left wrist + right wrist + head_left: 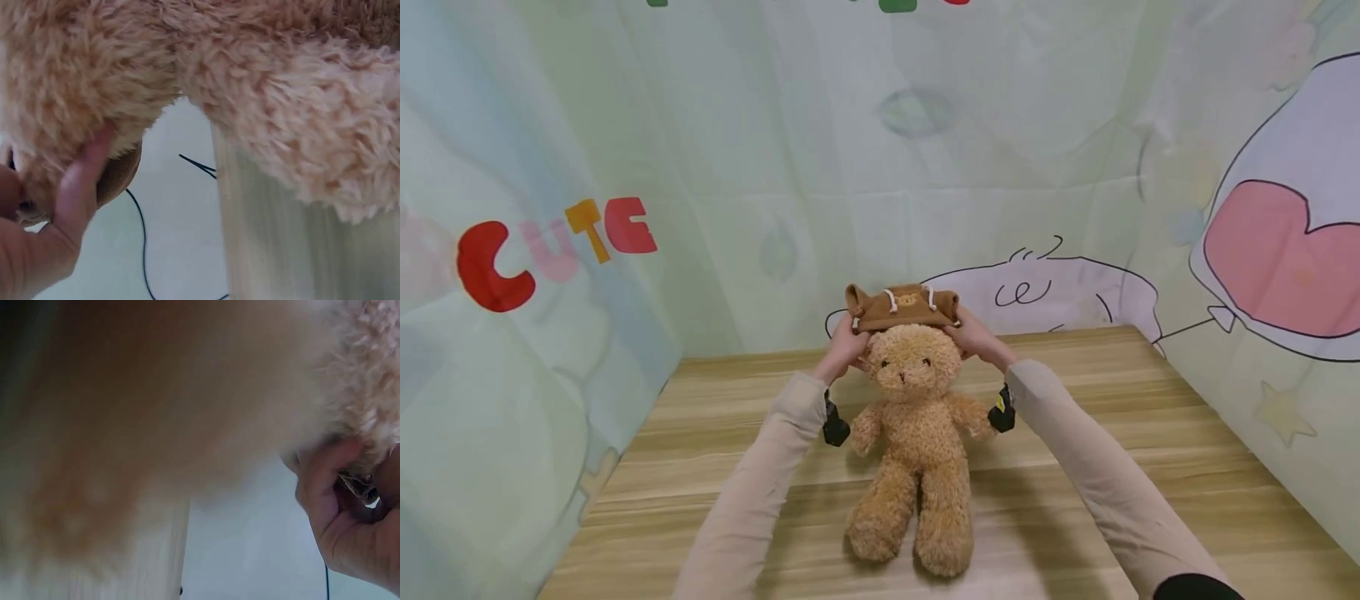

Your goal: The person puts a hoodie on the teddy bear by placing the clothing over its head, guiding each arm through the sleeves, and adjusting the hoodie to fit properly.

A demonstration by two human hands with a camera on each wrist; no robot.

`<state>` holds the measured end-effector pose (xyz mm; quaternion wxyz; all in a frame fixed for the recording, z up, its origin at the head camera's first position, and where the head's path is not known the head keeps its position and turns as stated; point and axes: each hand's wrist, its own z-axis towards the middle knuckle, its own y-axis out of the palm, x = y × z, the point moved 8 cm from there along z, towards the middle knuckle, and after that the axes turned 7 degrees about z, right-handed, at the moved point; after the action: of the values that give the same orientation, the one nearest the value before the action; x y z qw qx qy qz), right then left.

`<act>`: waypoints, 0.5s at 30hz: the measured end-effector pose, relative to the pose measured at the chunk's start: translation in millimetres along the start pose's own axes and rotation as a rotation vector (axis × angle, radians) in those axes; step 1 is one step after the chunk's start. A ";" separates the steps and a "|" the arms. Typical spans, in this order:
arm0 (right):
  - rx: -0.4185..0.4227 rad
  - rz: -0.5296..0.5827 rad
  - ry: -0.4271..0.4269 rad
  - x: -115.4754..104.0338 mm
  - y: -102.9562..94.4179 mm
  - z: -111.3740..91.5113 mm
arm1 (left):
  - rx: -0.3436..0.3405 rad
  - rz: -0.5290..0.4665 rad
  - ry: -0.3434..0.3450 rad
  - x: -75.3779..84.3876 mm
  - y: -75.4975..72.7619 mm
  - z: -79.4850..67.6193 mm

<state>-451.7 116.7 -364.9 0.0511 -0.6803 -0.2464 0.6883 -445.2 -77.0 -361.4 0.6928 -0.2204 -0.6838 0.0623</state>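
A fluffy tan teddy bear (pixel 921 425) is on the wooden table, facing the head camera with its legs toward the near side. Across the top of its head sits a small brown hoodie (pixel 880 312) with white drawstrings and a bear patch. My left hand (pixel 847 343) grips the hoodie's left edge beside the bear's ear, and the thumb presses into the fur in the left wrist view. On the other side my right hand (pixel 976 335) pinches the hoodie's right edge; its curled fingers (pixel 325 481) show against the fur in the right wrist view.
The wood-grain table (pixel 715 467) ends at a printed cloth backdrop (pixel 775 167) behind the bear. Similar cloth hangs on both sides, with coloured letters (pixel 496 267) on the left and a heart balloon print (pixel 1262 258) on the right.
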 end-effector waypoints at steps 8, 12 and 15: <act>0.049 0.000 -0.042 20.6 -1.5 -1.1 | 0.027 -0.154 0.106 -52.8 10.2 23.9; 0.135 0.056 -0.046 34.0 -1.7 -5.4 | 0.056 -0.262 0.118 -88.6 17.6 42.2; 0.192 0.120 -0.077 39.2 -1.2 -6.2 | 0.064 -0.366 0.199 -119.2 21.0 65.1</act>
<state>-448.7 135.4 -399.8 0.0653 -0.6590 -0.1399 0.7361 -510.9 -90.1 -481.3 0.7633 -0.0753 -0.6383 -0.0651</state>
